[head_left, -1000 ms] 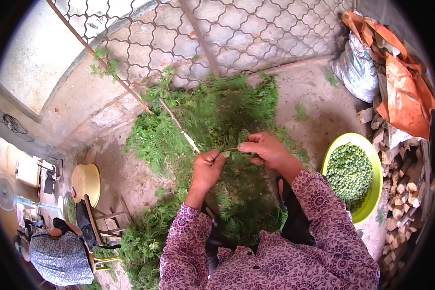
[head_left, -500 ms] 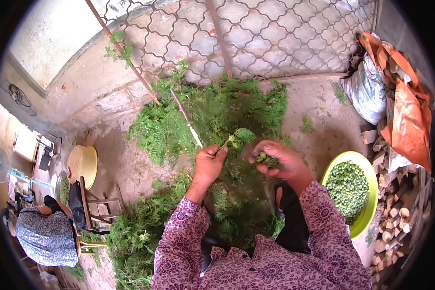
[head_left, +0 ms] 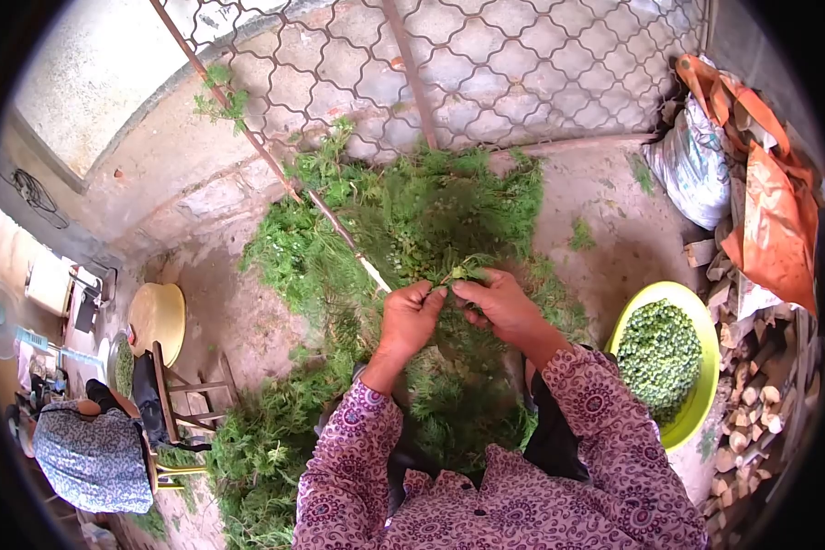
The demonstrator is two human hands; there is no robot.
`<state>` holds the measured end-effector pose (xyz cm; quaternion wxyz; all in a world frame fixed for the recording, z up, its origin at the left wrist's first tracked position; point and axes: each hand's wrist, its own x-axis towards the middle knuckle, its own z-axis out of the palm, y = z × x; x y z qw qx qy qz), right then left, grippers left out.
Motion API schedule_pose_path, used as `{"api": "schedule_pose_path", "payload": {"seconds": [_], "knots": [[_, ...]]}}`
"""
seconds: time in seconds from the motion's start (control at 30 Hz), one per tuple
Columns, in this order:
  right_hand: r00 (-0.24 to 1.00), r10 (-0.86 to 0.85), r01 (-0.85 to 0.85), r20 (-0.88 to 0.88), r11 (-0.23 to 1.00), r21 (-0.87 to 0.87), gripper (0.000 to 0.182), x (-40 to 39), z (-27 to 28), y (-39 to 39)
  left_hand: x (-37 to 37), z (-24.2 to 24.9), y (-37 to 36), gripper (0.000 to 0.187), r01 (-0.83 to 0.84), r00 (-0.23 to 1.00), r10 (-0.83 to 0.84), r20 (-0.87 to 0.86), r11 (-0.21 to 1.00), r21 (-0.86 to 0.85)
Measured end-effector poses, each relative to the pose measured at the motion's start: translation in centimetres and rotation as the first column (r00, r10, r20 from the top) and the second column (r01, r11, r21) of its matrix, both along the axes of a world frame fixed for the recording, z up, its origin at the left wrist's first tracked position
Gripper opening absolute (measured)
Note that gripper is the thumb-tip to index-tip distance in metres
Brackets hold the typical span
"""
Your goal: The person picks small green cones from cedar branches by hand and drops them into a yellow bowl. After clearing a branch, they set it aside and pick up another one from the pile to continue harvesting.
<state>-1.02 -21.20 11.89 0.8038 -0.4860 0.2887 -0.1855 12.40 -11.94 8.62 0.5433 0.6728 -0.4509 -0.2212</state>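
Two hands, left [head_left: 411,316] and right [head_left: 504,310], pinch one thin green sprig [head_left: 466,271]; one yellow-green basin [head_left: 665,367] sits rightward of the grip.

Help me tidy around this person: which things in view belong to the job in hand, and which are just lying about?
In the job, it seems:
left hand and right hand, at a leafy sprig
leafy branches on the ground
small green berries in the lime-yellow basin

Apparently just lying about:
stacked firewood
white woven sack
orange sheet
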Motion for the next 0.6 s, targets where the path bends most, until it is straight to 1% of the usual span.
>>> {"api": "schedule_pose_path", "payload": {"seconds": [0.03, 0.1, 0.13, 0.17, 0.2, 0.27, 0.3, 0.33, 0.37, 0.4, 0.47, 0.5, 0.53, 0.6], "knots": [[0.999, 0.032, -0.032, -0.018, 0.999, 0.028, 0.017, 0.1, -0.2, 0.0, 0.0, 0.0, 0.0, 0.032, -0.018, 1.0, 0.018, 0.005, 1.0, -0.024], [0.997, 0.066, -0.064, -0.036, 0.996, 0.055, 0.017, -0.2, 0.0, -0.1, 0.0, 0.5, 0.1, 0.033, -0.038, 0.999, 0.039, 0.018, 0.999, -0.039], [0.969, 0.246, -0.242, -0.012, 0.961, 0.136, 0.016, -0.8, 0.5, -0.4, 0.0, 0.7, 0.2, 0.033, -0.058, 0.998, 0.06, 0.032, 0.997, -0.052], [0.909, 0.415, -0.411, 0.026, 0.887, 0.211, 0.015, -1.2, 0.9, -0.5, 0.4, 0.7, 0.2, 0.033, -0.06, 0.998, 0.062, 0.031, 0.997, -0.051], [0.908, 0.419, -0.414, 0.024, 0.885, 0.213, 0.015, -1.5, 1.1, -0.3, 1.0, 0.6, 0.3, 0.034, -0.086, 0.996, 0.087, 0.024, 0.996, -0.028], [0.864, 0.499, -0.501, 0.073, 0.833, 0.235, 0.016, -2.0, 1.5, 0.2, 1.7, 0.6, 0.5, 0.035, -0.116, 0.993, 0.116, 0.018, 0.993, -0.005], [0.865, 0.497, -0.499, 0.075, 0.833, 0.238, 0.016, -2.0, 1.6, 0.2, 1.8, 0.6, 0.6, 0.035, -0.119, 0.993, 0.119, 0.002, 0.993, 0.004], [0.904, 0.414, -0.428, 0.108, 0.885, 0.183, 0.016, -1.9, 1.9, 0.2, 1.8, 0.7, 0.6, 0.036, -0.118, 0.993, 0.118, -0.015, 0.993, 0.014], [0.933, 0.33, -0.348, 0.144, 0.929, 0.127, 0.017, -1.8, 2.1, 0.0, 1.7, 0.8, 0.6, 0.036, -0.123, 0.992, 0.122, 0.039, 0.992, 0.021], [0.934, 0.326, -0.344, 0.144, 0.93, 0.128, 0.017, -1.7, 2.1, -0.3, 1.6, 0.6, 0.5, 0.036, -0.118, 0.992, 0.117, 0.04, 0.993, 0.022], [0.979, 0.175, -0.174, 0.108, 0.985, -0.02, 0.016, -1.4, 2.1, -0.6, 1.4, 0.3, 0.4, 0.034, -0.121, 0.99, 0.115, 0.081, 0.991, 0.064], [0.982, 0.14, -0.137, 0.128, 0.99, -0.03, 0.021, -1.2, 1.9, -0.8, 1.2, 0.4, 0.4, 0.034, -0.117, 0.99, 0.111, 0.083, 0.991, 0.065], [0.982, 0.134, -0.132, 0.13, 0.991, -0.029, 0.021, -1.2, 1.9, -0.7, 1.1, 0.5, 0.3, 0.032, -0.1, 0.99, 0.094, 0.108, 0.994, 0.054], [0.994, 0.076, -0.066, 0.083, 0.991, -0.117, 0.028, -1.1, 2.4, -0.5, 0.6, 0.9, 0.2, 0.03, -0.077, 0.988, 0.07, 0.134, 0.996, 0.043]]}}
